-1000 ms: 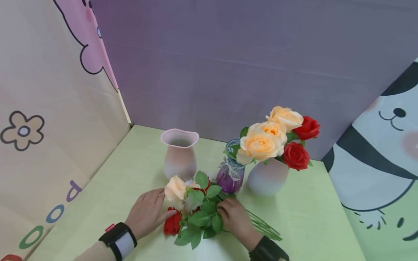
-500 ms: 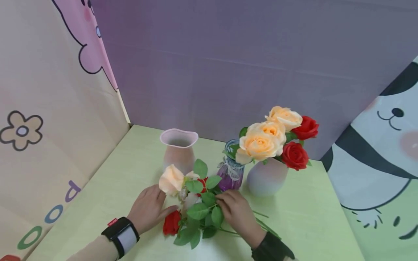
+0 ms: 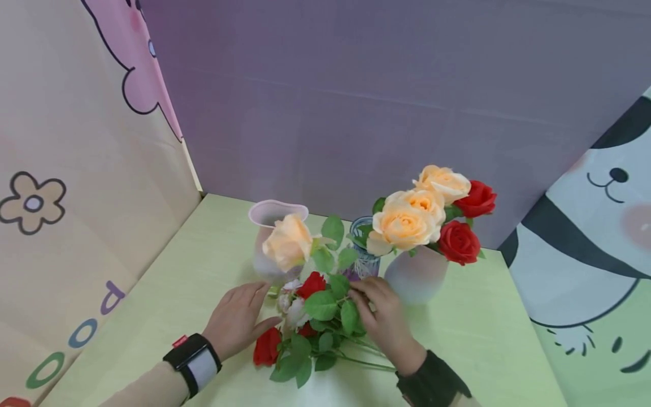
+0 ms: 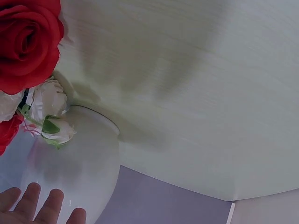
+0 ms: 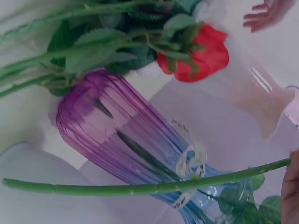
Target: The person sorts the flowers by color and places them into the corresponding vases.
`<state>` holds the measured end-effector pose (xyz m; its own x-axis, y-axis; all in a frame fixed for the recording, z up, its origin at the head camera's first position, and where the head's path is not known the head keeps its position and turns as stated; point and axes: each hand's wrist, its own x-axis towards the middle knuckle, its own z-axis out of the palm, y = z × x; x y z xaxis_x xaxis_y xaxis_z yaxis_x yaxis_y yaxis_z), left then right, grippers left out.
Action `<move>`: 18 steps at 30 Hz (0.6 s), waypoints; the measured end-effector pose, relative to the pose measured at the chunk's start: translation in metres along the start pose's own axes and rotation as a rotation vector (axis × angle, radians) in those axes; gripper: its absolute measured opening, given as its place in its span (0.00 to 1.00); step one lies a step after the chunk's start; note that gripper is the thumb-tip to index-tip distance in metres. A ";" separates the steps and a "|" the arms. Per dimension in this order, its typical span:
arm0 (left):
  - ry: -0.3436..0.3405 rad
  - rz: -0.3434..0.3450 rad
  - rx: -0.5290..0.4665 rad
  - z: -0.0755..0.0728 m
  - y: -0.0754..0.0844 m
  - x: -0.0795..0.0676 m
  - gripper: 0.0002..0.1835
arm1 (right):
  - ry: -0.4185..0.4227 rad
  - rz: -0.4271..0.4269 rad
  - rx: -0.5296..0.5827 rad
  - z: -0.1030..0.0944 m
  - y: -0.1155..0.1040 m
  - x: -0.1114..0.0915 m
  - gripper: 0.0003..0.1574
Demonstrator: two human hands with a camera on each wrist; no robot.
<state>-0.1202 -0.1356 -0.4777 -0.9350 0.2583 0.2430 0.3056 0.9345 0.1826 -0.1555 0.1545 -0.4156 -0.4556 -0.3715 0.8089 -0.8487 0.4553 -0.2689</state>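
Panda print [image 3: 600, 226] beside purple backdrop [image 3: 356, 113]

1. Rear wall [image 3: 356, 113]: purple-grey sheet, faintly creased, facing me.
2. Left panel [image 3: 102, 215]: cream; printed flower outline [image 3: 33, 202], coloured letters [image 3: 83, 333], pink cartoon figure [image 3: 142, 85].
3. Right panel [image 3: 569, 353]: printed black-and-white panda [image 3: 610, 215] over green.
4. Tabletop [image 3: 203, 249]: pale green; soft glare [image 3: 325, 393] on near side.

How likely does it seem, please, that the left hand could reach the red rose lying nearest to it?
Probably yes: the left hand looks empty and is right beside that red rose, and in the head view nothing seems to stand between them.
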 end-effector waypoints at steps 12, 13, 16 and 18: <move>0.015 0.066 0.049 -0.005 0.008 0.013 0.42 | 0.166 0.008 0.042 -0.023 0.005 0.030 0.18; 0.022 0.073 0.051 -0.005 0.008 0.014 0.42 | 0.182 -0.002 0.039 -0.025 0.005 0.033 0.18; 0.028 0.085 0.050 -0.003 0.009 0.015 0.42 | 0.225 -0.035 0.025 -0.031 0.007 0.041 0.18; 0.025 0.088 0.049 -0.002 0.010 0.016 0.42 | 0.266 -0.051 -0.008 -0.035 0.008 0.047 0.18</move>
<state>-0.1317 -0.1229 -0.4702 -0.9000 0.3343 0.2796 0.3766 0.9195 0.1127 -0.1745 0.1695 -0.3614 -0.3243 -0.1687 0.9308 -0.8661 0.4485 -0.2205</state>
